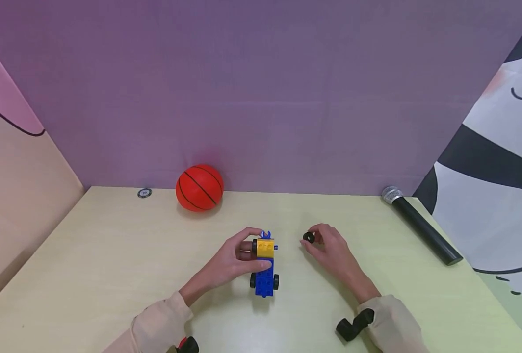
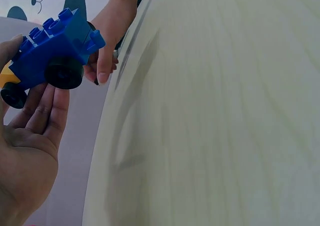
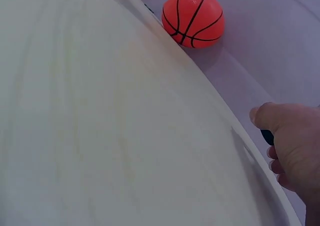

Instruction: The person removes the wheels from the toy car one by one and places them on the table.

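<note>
My left hand [image 1: 227, 262] grips a toy car [image 1: 264, 284] of blue and yellow building blocks, thumb on top and fingers at its left side. The car is held above the table, its yellow block [image 1: 265, 248] toward the far side. Three black wheels are on it, and a bare blue axle end [image 1: 276, 247] sticks out on the yellow block's right. To the right, my right hand [image 1: 333, 250] pinches a small black wheel [image 1: 308, 237] between thumb and fingers, apart from the car. In the right wrist view, the hand mostly hides that wheel [image 3: 267, 136].
A red toy basketball [image 1: 199, 188] rests at the table's back edge, with a small round chip [image 1: 144, 193] to its left. A black microphone [image 1: 429, 230] lies along the right edge. Behind the pale table [image 1: 89, 255] rises a purple wall [image 1: 261, 98].
</note>
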The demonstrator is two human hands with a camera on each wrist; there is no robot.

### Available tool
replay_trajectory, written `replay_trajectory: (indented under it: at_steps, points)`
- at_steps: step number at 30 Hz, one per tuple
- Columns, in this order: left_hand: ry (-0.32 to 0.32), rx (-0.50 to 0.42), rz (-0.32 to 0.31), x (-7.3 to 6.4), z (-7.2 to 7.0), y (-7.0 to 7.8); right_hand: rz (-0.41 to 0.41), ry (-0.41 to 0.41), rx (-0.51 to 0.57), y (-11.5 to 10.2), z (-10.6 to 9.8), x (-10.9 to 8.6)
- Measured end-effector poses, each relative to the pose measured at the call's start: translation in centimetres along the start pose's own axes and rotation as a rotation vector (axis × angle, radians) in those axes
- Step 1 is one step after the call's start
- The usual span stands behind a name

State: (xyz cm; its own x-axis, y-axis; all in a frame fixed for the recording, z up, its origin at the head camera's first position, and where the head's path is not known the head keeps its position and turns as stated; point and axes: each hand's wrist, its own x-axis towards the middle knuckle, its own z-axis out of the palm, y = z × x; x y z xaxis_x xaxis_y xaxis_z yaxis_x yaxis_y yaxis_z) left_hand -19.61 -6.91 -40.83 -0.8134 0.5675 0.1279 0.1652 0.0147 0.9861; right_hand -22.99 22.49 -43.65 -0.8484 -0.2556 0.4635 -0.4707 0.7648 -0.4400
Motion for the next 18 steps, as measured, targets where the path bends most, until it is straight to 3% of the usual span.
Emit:
replay_trajectory:
  at_steps: [18]
  points:
    - [0.000,0.005,0.001,0.1,0.1,0.1,0.022,0.024,0.006,2.0,0.3,0.9]
